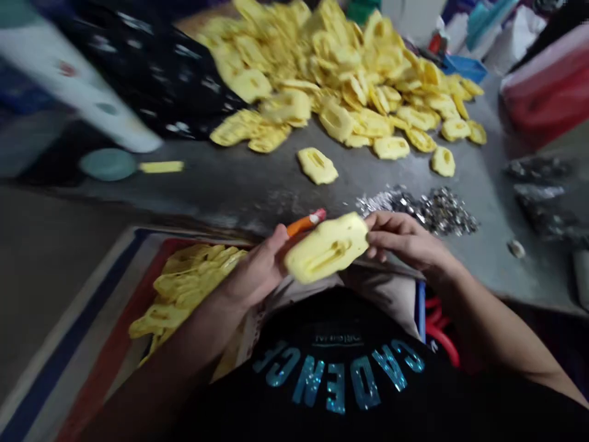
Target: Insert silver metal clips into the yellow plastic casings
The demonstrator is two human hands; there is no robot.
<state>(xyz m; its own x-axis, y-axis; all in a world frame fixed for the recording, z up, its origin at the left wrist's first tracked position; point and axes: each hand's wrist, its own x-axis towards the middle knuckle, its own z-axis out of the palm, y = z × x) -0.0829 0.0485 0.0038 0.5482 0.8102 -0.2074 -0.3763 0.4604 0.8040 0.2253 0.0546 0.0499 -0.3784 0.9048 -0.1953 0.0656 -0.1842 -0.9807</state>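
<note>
My right hand [400,239] grips the end of a soft yellow moulded piece [326,248], which has a slot-like hollow in its face. My left hand [257,270] is at the piece's other end and closes on an orange-handled tool [304,223], perhaps a cutter; its tip is red and white. The left fingers are hidden behind the piece. Beyond my hands, a large heap of similar yellow pieces [350,80] lies on a grey worktable [230,178]. Several loose ones [317,166] sit apart from it, nearer to me.
A heap of small silver metal bits [427,212] lies just past my right hand, with darker heaps [538,202] further right. Yellow pieces fill a red-rimmed bin [184,285] at lower left. Black patterned cloth [142,67], a blue tray [464,67] and a red bag [547,80] border the table.
</note>
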